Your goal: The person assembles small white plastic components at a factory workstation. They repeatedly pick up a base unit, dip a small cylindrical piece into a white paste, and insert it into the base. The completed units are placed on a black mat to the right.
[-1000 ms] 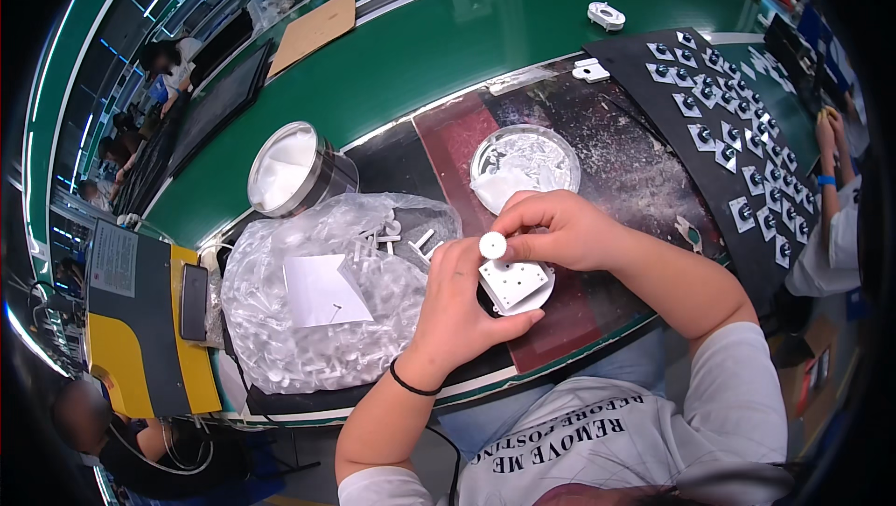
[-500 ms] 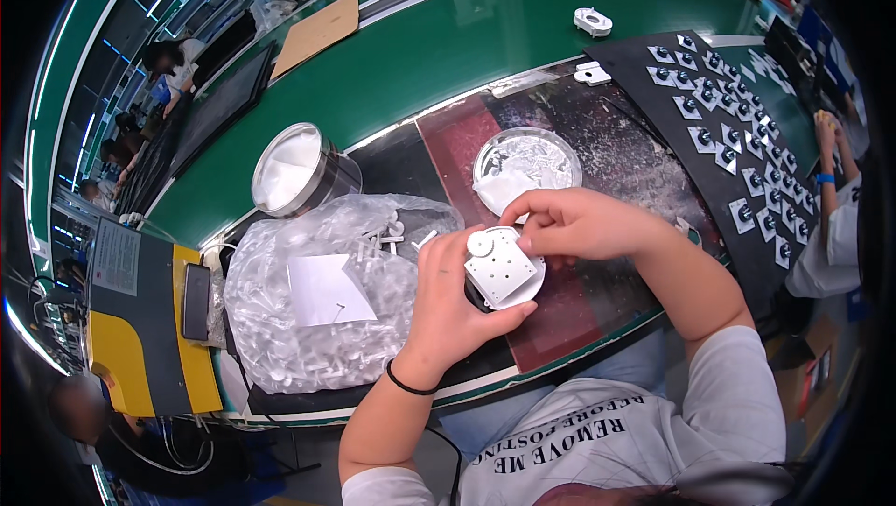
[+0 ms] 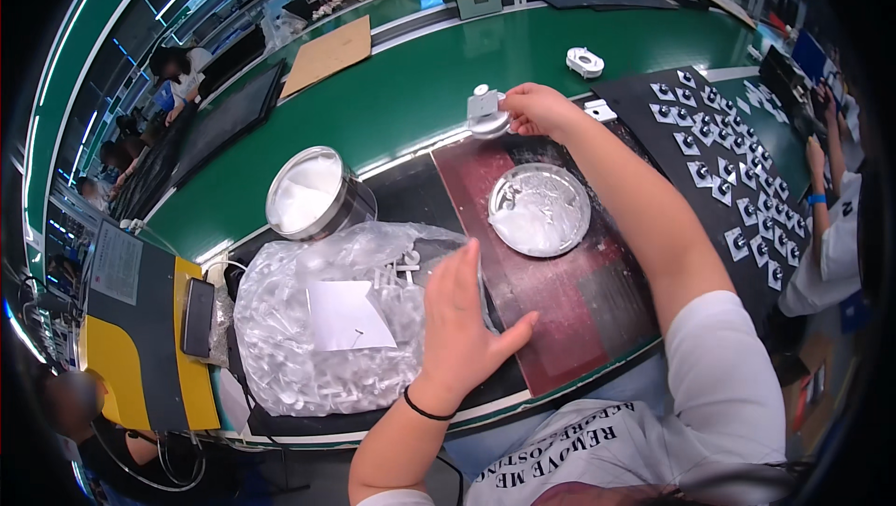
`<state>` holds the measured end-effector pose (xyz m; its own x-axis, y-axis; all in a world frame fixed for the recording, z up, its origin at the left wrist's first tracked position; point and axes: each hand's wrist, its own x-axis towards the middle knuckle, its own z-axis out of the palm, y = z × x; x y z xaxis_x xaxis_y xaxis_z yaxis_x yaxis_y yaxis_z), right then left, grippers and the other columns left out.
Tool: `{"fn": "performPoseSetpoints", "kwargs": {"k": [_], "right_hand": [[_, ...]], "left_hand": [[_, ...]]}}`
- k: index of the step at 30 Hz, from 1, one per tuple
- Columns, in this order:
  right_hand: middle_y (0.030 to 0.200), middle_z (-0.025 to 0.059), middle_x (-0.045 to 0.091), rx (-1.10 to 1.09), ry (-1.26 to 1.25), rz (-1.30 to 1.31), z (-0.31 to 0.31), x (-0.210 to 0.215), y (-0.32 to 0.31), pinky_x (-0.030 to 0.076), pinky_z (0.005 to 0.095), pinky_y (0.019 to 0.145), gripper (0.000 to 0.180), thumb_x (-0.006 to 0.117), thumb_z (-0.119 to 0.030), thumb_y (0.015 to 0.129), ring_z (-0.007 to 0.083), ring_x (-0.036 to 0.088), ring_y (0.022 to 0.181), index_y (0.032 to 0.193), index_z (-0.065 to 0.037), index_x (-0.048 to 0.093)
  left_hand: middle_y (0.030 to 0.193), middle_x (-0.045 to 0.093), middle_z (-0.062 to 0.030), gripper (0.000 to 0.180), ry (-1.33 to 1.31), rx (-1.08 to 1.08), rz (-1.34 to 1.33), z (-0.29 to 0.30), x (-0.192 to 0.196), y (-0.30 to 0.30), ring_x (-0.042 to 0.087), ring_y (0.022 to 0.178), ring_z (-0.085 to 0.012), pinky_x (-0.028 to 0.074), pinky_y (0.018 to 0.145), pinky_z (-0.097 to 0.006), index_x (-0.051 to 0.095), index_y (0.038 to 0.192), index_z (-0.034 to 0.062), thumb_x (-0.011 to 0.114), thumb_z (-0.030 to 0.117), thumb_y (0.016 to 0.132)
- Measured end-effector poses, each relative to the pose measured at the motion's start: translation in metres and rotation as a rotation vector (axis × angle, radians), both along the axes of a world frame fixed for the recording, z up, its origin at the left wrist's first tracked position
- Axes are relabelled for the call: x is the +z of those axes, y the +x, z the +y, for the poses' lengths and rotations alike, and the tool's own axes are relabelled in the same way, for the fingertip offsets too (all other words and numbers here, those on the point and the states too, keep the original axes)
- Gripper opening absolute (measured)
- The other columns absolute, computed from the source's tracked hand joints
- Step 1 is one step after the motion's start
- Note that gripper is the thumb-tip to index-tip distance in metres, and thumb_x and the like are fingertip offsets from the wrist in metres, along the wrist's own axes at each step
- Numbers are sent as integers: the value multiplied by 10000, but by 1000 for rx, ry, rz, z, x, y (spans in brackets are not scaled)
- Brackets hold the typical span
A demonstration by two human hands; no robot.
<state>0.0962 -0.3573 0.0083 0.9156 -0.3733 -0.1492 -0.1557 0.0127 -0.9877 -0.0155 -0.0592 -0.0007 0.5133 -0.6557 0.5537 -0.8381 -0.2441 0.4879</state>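
Observation:
My right hand (image 3: 537, 111), its arm stretched out over the bench, pinches the edge of a white plastic part (image 3: 486, 114) with a flat square plate and a round knob on it. The part is over the green conveyor belt near its front edge; whether it touches the belt I cannot tell. My left hand (image 3: 464, 324) holds nothing, fingers up and thumb apart, beside a clear plastic bag (image 3: 271, 319) full of small white pieces. A round shallow metal dish (image 3: 539, 249) with whitish, glossy stuff in it lies below my right forearm.
A metal tin (image 3: 353, 203) with white contents leans behind the bag. Several small white pieces with black centres (image 3: 728, 133) cover a black board on the right. White parts (image 3: 585, 62) lie on or near the belt (image 3: 411, 86). A yellow-and-grey machine (image 3: 140, 329) stands left. Co-workers sit around.
My right hand has carried the white part forward, away from me, to the belt's edge. My left hand has let go of it and opened. The view has shifted slightly.

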Motion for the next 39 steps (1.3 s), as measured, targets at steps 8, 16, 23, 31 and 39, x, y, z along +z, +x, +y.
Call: {"fn": "performPoseSetpoints", "kwargs": {"k": [8,16,23,31,39], "right_hand": [[865,137,600,-243,229,50,-42,-49,79,555,251,542,199,623,-81,814,210,639,697,972,28,570],[1165,57,584,-466,-1214,299,-63,-24,55,438,471,859,294,489,-171,833,288,555,1056,1059,-91,658],[1153,31,599,-339,-1381,555,-78,-22,33,404,418,872,301,518,-251,847,246,507,1106,1084,-146,670],[992,64,653,148,-155,-234,11,29,-31,437,306,866,254,643,-225,836,156,596,924,1020,-51,659],[958,21,581,631,657,-76,82,8,-199,408,259,833,146,588,-126,841,99,531,932,963,-47,580]], "left_hand": [[1225,457,-214,893,11,-19,16,-3,-4,0,436,1118,-378,334,967,-462,305,1356,-32,767,277,657],[1200,475,-205,785,11,-19,52,-4,-10,-1,438,1115,-381,327,978,-465,362,1319,-23,741,228,679],[1194,482,-199,741,13,-63,39,-5,-7,0,442,1102,-379,331,972,-463,384,1310,-3,730,202,688],[1368,347,-208,934,-80,47,62,0,-10,2,370,1216,-386,280,1029,-461,223,1397,-11,763,237,676],[1295,429,-228,996,-131,-170,287,-5,-8,-11,449,1173,-366,381,965,-429,284,1380,15,847,288,604]]}}
